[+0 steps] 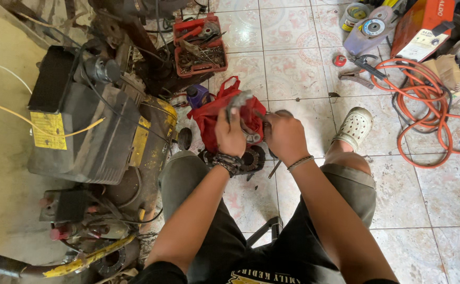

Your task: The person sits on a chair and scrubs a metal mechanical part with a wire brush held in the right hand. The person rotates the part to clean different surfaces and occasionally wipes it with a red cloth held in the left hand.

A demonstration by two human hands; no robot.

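Note:
My left hand (pixel 230 134) grips a grey metal tool (pixel 239 100), probably a wrench, held upright over a red cloth bag (pixel 209 118) on the tiled floor. My right hand (pixel 284 135) is closed on a second metal tool (pixel 252 137) just to the right, its tip reaching into the bag's opening. Both hands are close together in front of my knees. A dark round toothed part (pixel 253 156) lies on the floor under my hands, partly hidden by them.
A grimy black and yellow machine (pixel 98 137) fills the left. Behind it sits a red tray of tools (pixel 199 47). An orange hose coil (pixel 430 105), pliers (pixel 361 71), grinding discs (pixel 373 27) and an orange box (pixel 422 26) lie at the right. My white clog (pixel 353 126) rests on the tiles.

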